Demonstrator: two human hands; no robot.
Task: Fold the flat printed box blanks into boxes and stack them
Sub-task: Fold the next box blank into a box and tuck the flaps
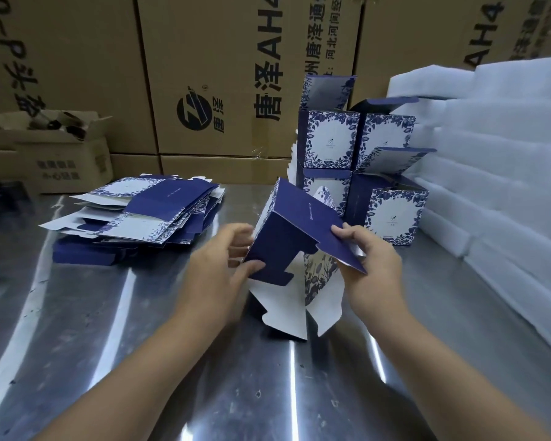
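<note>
Midway through one fold: a half-folded blank [295, 230] is held over the tabletop [109, 329] by both hands.

At the centre of the scene the blank is opened into a rough tube, and its white end flaps hang down on the near side. The left hand [217, 275] grips its left wall with the thumb on a dark blue flap, and the right hand [372, 265] pinches the edge of the blue panel on the right. The step in hand looks like squaring the body. Next, the flaps probably need tucking and locking in order, without creasing the print, before the box joins the stack of finished boxes [331, 140] just beyond. A pile of flat blanks [147, 211] lies far left, white foam sheets [506, 154] line the right, and brown cartons [220, 74] stand along the far side.
</note>
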